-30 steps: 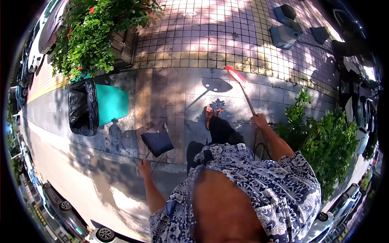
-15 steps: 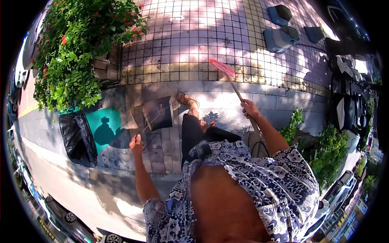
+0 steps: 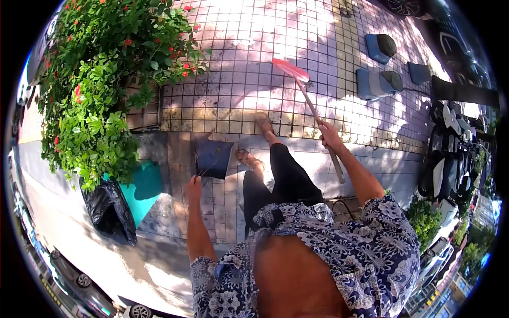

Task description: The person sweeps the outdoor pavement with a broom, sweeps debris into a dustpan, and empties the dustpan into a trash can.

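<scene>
My right hand [image 3: 331,137] is closed around the wooden stick of a broom [image 3: 292,70]. Its pink-red head points away from me, over the tiled pavement, while the stick's end reaches back past my forearm. Lower and to the left, my left hand [image 3: 194,188] grips the thin wire handle of a dustpan [image 3: 214,160]. The dark pan hangs just beyond that hand, beside my sandalled feet [image 3: 249,159].
On the left stands a green bin [image 3: 142,191] lined with a black plastic bag [image 3: 110,212]. A flowering bush [image 3: 101,106] in a planter [image 3: 144,103] rises behind it. Blue and grey blocks [image 3: 379,84] stand at upper right, and parked scooters [image 3: 445,153] line the right side.
I have stepped forward, one foot now on the yellow tile border. The bin and bush have shifted down in view. Dustpan and left hand have come closer together in view; both grips stay.
</scene>
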The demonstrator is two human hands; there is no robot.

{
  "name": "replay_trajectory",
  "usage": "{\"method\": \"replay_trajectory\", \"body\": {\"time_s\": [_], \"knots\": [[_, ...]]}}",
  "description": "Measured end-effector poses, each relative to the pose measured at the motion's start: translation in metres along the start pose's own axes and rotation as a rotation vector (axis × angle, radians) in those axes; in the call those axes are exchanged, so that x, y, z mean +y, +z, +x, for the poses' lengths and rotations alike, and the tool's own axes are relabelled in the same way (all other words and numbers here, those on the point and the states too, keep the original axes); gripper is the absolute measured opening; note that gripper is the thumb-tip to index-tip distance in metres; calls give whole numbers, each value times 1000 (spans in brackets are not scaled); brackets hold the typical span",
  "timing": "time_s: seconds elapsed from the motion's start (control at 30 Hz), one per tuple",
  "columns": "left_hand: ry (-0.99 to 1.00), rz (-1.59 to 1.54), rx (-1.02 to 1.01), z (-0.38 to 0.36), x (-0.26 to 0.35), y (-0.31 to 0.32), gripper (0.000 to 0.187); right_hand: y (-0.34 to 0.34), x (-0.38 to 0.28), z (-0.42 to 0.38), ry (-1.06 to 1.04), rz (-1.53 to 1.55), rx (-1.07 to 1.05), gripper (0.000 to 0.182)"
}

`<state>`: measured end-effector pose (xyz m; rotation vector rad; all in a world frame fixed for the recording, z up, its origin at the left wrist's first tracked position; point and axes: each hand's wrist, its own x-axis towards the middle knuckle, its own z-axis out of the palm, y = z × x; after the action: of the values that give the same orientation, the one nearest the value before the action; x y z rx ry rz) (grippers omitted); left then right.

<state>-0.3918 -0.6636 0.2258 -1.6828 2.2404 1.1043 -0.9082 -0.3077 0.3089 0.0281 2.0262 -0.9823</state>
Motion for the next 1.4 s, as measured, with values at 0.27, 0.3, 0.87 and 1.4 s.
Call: {"method": "replay_trajectory", "body": {"time_s": [0.27,0.3,0.87,1.4], "knots": [[-67,-118,-45,86,34,13,45,39,-175,204,-128,-102,-65,43],[-77,-143,-39,94,34,19,46,51,-187,234,-151,-104,-63,41],[21,-258,-42,219,77,73,35,253,-152,204,-238,-480,-286,58],[-138,-299,70,220,44,98,42,242,-182,137,-69,-597,-561,47]]}}
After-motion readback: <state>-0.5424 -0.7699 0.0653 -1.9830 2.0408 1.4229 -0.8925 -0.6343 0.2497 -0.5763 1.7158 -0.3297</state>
